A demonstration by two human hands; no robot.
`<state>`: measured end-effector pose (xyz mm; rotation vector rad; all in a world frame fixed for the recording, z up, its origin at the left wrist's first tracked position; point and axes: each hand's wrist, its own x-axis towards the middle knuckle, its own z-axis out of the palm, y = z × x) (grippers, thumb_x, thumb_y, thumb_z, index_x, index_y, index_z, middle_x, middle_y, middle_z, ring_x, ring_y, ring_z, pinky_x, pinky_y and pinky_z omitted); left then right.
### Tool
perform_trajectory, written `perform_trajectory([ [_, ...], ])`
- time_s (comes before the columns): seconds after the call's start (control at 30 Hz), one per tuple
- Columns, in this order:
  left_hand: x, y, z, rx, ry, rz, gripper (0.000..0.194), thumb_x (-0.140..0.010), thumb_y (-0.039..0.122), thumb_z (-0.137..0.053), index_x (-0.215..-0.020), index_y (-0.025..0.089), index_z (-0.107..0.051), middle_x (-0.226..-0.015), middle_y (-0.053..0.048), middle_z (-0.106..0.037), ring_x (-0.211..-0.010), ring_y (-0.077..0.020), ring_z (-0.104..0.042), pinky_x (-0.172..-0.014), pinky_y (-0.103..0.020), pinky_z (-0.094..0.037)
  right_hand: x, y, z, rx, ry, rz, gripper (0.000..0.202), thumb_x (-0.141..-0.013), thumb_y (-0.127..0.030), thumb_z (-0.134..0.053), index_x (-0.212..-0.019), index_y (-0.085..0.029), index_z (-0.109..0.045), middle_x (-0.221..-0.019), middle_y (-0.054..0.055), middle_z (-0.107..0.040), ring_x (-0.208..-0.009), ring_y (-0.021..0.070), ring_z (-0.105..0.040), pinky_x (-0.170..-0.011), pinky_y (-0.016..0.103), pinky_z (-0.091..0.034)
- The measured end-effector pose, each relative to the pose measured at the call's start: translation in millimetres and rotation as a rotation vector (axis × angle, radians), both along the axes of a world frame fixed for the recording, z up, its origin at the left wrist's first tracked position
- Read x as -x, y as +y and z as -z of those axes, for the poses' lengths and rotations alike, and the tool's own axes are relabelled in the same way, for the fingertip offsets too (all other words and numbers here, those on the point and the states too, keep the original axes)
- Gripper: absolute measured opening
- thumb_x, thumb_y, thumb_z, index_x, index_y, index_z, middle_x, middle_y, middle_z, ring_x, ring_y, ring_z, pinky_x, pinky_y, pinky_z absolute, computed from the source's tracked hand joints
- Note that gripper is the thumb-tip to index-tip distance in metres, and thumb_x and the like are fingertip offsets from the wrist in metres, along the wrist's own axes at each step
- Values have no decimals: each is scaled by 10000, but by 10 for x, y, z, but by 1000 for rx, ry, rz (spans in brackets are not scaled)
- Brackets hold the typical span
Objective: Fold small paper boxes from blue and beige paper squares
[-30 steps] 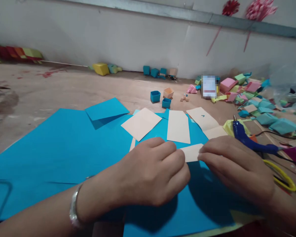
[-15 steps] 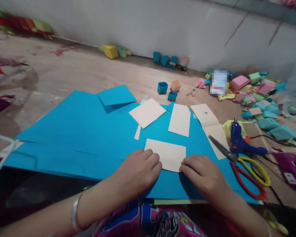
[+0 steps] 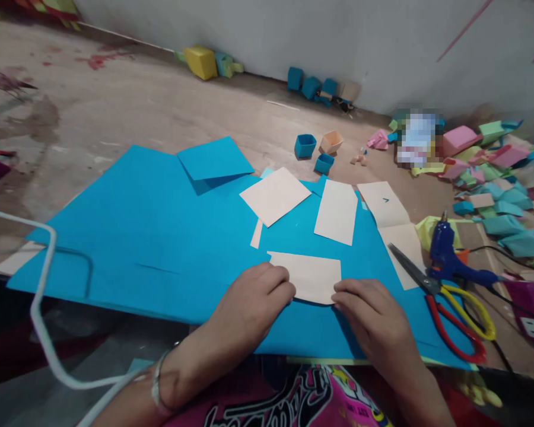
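Note:
A cream paper piece (image 3: 317,276) lies over the large blue sheet (image 3: 160,237), its near edge slightly raised. My left hand (image 3: 260,299) pinches its left end with bent fingers. At the right end, the fingertips of my right hand (image 3: 371,311) close on the near corner. Beyond it are a cream square (image 3: 276,196) turned at an angle, another cream piece (image 3: 337,212) with a cut corner, and a narrow cream strip (image 3: 256,233). A folded cream sheet (image 3: 385,204) lies at the right.
Scissors (image 3: 431,287) with red and yellow handles lie at the right beside a blue glue gun (image 3: 445,249). Small blue boxes (image 3: 305,146) and a peach box (image 3: 331,142) stand behind. A white frame (image 3: 42,296) crosses the lower left.
The view has shifted, and most table items appear farther right and a little higher. The cream piece's near edge has lifted slightly between both hands.

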<state>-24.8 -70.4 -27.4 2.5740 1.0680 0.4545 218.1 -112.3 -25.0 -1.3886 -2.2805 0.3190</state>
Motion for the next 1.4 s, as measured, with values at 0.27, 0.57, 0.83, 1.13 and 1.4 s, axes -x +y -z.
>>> perform_trajectory([
  [0.27,-8,19,1,50,39,-13,216,-959,222,-456,-845,185,-636,-810,-40,-606,-736,-194,-477,-620,-324,-299,96,-13,-32,126,72,118,76,-945,-187,-502,-910,-208,-567,-945,81,-618,-901,217,-569,-775,365,-457],
  [0.57,-68,45,-11,56,-30,-15,287,-991,271,-433,-843,169,-656,-764,-50,-616,-729,-190,-525,-632,-319,-356,100,-61,-61,179,48,223,66,-941,-217,-534,-876,-214,-538,-817,43,-600,-787,192,-551,-688,329,-409],
  [0.83,-73,38,-45,104,-40,-85,215,-967,242,-494,-861,157,-660,-810,-61,-642,-790,-189,-569,-687,-313,-430,128,-92,-39,181,20,234,65,-948,-205,-505,-893,-210,-539,-832,57,-599,-803,207,-535,-712,351,-389],
  [1.13,-122,32,-65,99,9,-150,203,-954,230,-513,-813,158,-640,-798,-58,-635,-782,-190,-558,-681,-319,-412,132,-57,-20,142,-39,218,73,-941,-209,-498,-872,-208,-522,-800,52,-576,-776,210,-527,-693,351,-371],
  [1.4,-109,54,-29,107,-15,-155,140,-944,228,-541,-883,159,-646,-812,-50,-642,-795,-200,-564,-678,-321,-398,141,-58,1,131,-42,231,85,-938,-199,-495,-855,-208,-511,-782,48,-568,-767,204,-518,-687,348,-366],
])
